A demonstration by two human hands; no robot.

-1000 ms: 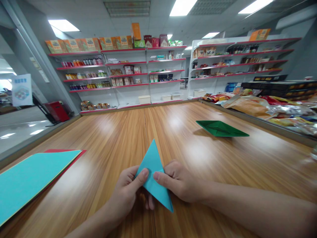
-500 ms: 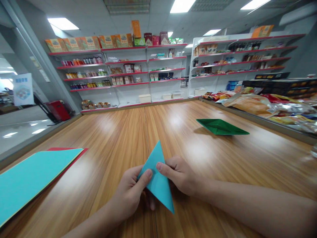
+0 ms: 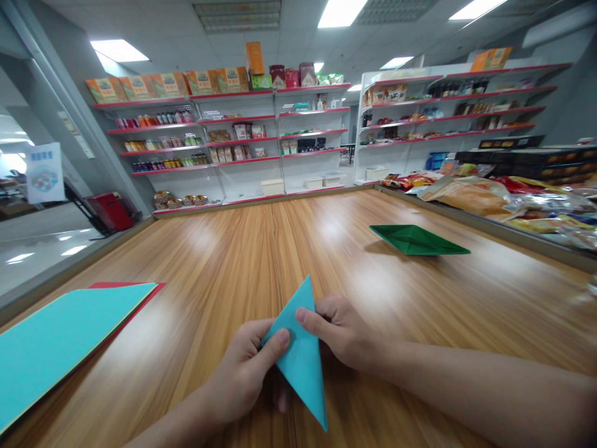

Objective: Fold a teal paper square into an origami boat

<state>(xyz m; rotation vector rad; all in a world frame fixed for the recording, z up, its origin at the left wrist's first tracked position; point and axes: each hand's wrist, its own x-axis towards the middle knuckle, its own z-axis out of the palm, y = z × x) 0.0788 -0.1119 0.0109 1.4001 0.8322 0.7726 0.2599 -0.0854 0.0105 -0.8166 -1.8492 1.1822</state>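
At 8 o'clock, a flat stack of turquoise paper sheets with a red sheet beneath (image 3: 74,330) lies on the wood-grain tabletop (image 3: 224,249), set to one side, probably to stay out of the hands' way. At 7 o'clock, the bare left hand (image 3: 245,364) grips the near-left corner of a folded turquoise paper piece, pointed at both ends (image 3: 303,361), which sits at 6 o'clock. The right hand (image 3: 347,333), at 5 o'clock, pinches its right edge a little higher; this two-sided hold likely keeps the layers flat and steady. At 3 o'clock rests a dark green, four-cornered folded shape, seemingly paper (image 3: 410,239), well apart from both hands, perhaps so it isn't crushed. Farther out that way are shiny packets (image 3: 494,199).

The left forearm enters from 7 o'clock, its thumb on top and fingers curled underneath (a blurred fingertip shows below the paper). The right forearm reaches in from 4 o'clock, thumb pressing the upper face, fingers tucked behind. The piece's tips point to 12 and 5 o'clock.
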